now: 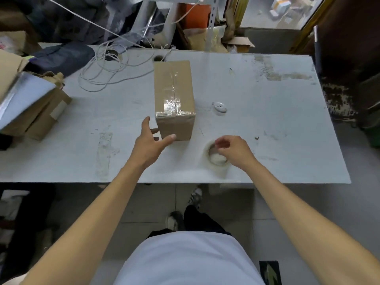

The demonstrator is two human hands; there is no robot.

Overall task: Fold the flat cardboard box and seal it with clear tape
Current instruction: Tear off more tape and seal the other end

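A folded cardboard box (174, 99) stands on the white table (267, 112), with clear tape along its top seam and over the near edge. My left hand (151, 140) is spread around the box's near left corner: the thumb lies against the front face and the fingers reach along the left side. A roll of clear tape (216, 161) lies flat near the table's front edge, right of the box. My right hand (232, 151) sits over the roll's right side with its fingers curled above the rim. Whether they hold the roll is hidden.
A small white round object (219, 106) lies just right of the box. Coiled white cable (102, 73) covers the far left of the table. Stacked cardboard and a foil sheet (30, 108) overhang the left edge. Clutter and boxes stand behind the table.
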